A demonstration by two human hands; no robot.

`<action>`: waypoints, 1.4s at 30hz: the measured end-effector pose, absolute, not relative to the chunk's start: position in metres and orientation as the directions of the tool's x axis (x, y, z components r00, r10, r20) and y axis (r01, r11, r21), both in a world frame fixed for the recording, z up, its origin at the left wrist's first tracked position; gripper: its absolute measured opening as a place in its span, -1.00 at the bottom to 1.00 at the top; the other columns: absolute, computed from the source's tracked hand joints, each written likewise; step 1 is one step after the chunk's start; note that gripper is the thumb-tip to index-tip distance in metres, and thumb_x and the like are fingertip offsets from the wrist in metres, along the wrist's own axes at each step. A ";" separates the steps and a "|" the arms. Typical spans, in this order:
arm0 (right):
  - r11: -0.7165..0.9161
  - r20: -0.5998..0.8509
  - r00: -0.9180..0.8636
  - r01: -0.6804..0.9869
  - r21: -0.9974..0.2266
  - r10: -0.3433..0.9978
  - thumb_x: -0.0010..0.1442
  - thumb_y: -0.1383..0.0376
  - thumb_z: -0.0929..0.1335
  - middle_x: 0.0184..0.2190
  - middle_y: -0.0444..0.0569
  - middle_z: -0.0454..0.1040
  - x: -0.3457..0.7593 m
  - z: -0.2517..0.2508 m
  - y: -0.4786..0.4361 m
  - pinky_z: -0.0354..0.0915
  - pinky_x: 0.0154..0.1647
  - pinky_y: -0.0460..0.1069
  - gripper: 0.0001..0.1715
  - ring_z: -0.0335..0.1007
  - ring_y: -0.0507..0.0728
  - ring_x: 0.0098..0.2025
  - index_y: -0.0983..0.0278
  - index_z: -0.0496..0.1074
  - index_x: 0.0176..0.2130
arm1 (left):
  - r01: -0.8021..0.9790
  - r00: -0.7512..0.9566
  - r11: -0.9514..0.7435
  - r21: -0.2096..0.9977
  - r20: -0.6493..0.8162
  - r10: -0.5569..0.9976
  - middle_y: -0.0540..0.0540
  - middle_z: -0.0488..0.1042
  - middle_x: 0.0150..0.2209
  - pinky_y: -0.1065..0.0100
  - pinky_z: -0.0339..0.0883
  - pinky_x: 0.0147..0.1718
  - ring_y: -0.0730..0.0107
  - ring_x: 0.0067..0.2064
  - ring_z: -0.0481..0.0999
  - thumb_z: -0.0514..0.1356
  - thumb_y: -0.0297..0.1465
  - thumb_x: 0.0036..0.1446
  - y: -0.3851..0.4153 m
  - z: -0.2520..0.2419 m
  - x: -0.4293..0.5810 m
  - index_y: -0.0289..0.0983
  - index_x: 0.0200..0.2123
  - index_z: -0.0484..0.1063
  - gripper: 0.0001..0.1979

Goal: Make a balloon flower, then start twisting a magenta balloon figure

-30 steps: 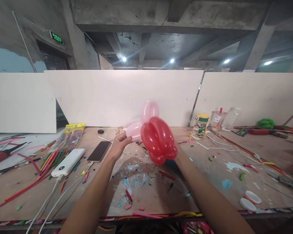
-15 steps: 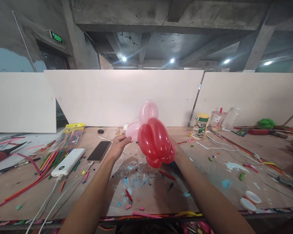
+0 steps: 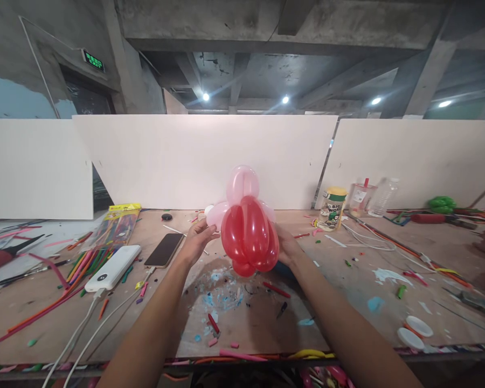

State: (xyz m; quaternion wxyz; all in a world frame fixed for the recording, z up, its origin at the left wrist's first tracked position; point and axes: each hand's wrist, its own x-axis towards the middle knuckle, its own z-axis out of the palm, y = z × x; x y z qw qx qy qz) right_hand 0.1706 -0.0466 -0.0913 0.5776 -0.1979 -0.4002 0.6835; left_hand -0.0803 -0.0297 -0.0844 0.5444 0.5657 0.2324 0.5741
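A balloon figure is held up over the middle of the table. Its front is a cluster of long red balloon bubbles (image 3: 246,237), with pale pink bubbles (image 3: 242,183) on top and a pink lobe at either side. My left hand (image 3: 199,238) pinches the left pink lobe between thumb and fingers. At the right, my right hand (image 3: 288,245) grips the figure from the side and behind; its fingertips are partly hidden by the red bubbles. Beneath, small blue and red balloon scraps (image 3: 213,323) lie on the table (image 3: 178,312).
To the left lie a phone (image 3: 165,250), a white power bank (image 3: 113,268) with cables, and a bag of modelling balloons (image 3: 119,226). At right stand a yellow-lidded jar (image 3: 332,209), a cup (image 3: 359,198) and a clear bottle (image 3: 383,197). White boards (image 3: 206,156) form the back.
The balloon figure has turned and shifted slightly left, so the right pink lobe and more of my right hand now show. My left hand keeps its pinch.
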 end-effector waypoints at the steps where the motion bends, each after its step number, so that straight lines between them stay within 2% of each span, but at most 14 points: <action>1: -0.012 0.195 -0.257 -0.633 -0.774 0.947 0.01 0.24 0.45 -0.35 -0.09 0.58 0.171 -0.092 -0.046 0.40 -0.26 0.02 -0.76 0.52 0.10 -0.34 0.25 0.48 -0.26 | -0.379 0.236 -0.293 0.878 0.398 0.887 -0.14 0.54 -0.13 0.22 0.36 -0.17 0.18 -0.13 0.52 0.34 -0.22 -0.06 -0.030 -0.084 -0.080 -0.20 -0.06 0.49 -0.55; 6: 0.008 0.225 -0.256 -0.643 -0.766 0.940 0.07 0.23 0.42 -0.37 -0.12 0.58 0.170 -0.093 -0.044 0.39 -0.28 -0.03 -0.80 0.50 0.06 -0.36 0.25 0.49 -0.25 | -0.368 0.229 -0.309 0.877 0.408 0.884 -0.15 0.50 -0.05 0.29 0.35 -0.21 0.19 -0.08 0.49 0.30 -0.23 0.01 -0.027 -0.086 -0.081 -0.21 -0.04 0.48 -0.58; 10: 0.045 0.257 -0.239 -0.644 -0.764 0.936 0.06 0.22 0.42 -0.41 -0.12 0.57 0.170 -0.092 -0.042 0.38 -0.27 -0.01 -0.83 0.48 0.09 -0.37 0.24 0.51 -0.30 | -0.297 0.239 -0.325 0.898 0.399 0.885 -0.16 0.51 -0.08 0.29 0.34 -0.17 0.21 -0.09 0.47 0.25 -0.23 0.08 -0.026 -0.088 -0.081 -0.24 -0.10 0.50 -0.67; 15: 0.056 0.255 -0.228 -0.632 -0.773 0.940 0.06 0.21 0.41 -0.37 -0.12 0.58 0.173 -0.096 -0.036 0.37 -0.22 -0.01 -0.81 0.48 0.09 -0.33 0.23 0.50 -0.28 | -0.248 0.221 -0.325 0.913 0.380 0.898 -0.18 0.48 -0.06 0.24 0.34 -0.11 0.18 -0.04 0.43 0.26 -0.22 0.06 -0.028 -0.087 -0.081 -0.27 -0.11 0.51 -0.65; 23: 0.051 0.218 -0.206 -0.605 -0.795 0.954 0.04 0.19 0.41 -0.28 -0.09 0.58 0.175 -0.100 -0.031 0.36 -0.21 0.02 -0.71 0.50 0.13 -0.24 0.19 0.46 -0.19 | -0.229 0.218 -0.315 0.921 0.364 0.906 -0.16 0.47 -0.09 0.30 0.38 -0.18 0.24 -0.08 0.43 0.27 -0.21 0.04 -0.027 -0.086 -0.081 -0.27 -0.13 0.52 -0.65; 32: -0.023 0.115 -0.197 -0.588 -0.809 0.974 0.05 0.09 0.40 -0.52 -0.09 0.52 0.176 -0.100 -0.032 0.31 -0.36 -0.02 -0.71 0.46 0.08 -0.43 0.27 0.43 -0.33 | -0.220 0.247 -0.296 0.930 0.346 0.905 -0.17 0.50 -0.18 0.34 0.37 -0.20 0.28 -0.15 0.45 0.26 -0.19 0.05 -0.024 -0.090 -0.082 -0.32 -0.19 0.52 -0.65; 42: -0.050 0.074 -0.190 -0.578 -0.815 0.979 0.13 0.08 0.34 -0.52 -0.08 0.51 0.175 -0.096 -0.035 0.30 -0.36 -0.02 -0.69 0.44 0.08 -0.44 0.28 0.42 -0.29 | -0.224 0.285 -0.276 0.935 0.334 0.899 -0.19 0.51 -0.19 0.32 0.35 -0.20 0.26 -0.16 0.46 0.25 -0.18 0.05 -0.026 -0.090 -0.082 -0.35 -0.18 0.52 -0.62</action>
